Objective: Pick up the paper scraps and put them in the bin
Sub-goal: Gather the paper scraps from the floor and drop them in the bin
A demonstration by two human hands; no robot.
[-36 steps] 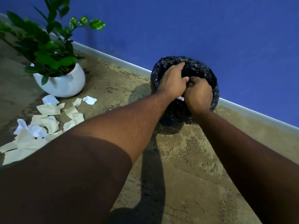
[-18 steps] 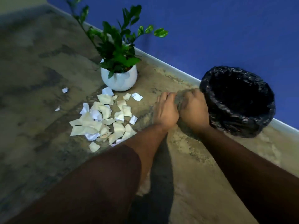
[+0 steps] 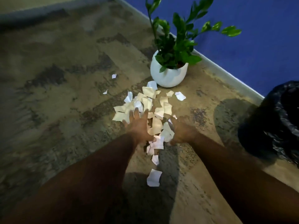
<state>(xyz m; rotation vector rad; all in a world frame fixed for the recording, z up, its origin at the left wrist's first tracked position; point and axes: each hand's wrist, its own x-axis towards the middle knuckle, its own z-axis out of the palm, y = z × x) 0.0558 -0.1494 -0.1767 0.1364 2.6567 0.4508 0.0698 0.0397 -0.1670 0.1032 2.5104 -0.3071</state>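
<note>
A heap of cream and white paper scraps [image 3: 150,102] lies on the mottled brown floor in front of a plant pot. My left hand [image 3: 138,126] is spread flat, fingers apart, over the heap's left side. My right hand [image 3: 182,131] is open at the heap's right side, palm turned inward. More scraps [image 3: 157,129] lie between the two hands. Loose white scraps [image 3: 154,177] trail toward me. The bin [image 3: 278,125], lined with a black plastic bag, stands at the right edge, partly cut off by the frame.
A white round pot with a green leafy plant [image 3: 169,73] stands just behind the heap. A blue wall with a pale skirting board [image 3: 226,73] runs diagonally behind pot and bin. Two small stray scraps [image 3: 114,76] lie farther left on the floor.
Both hands left the bin, swung left across the floor and now spread open on either side of the scrap heap. The view turned left with them, pushing the bin to the right edge.
</note>
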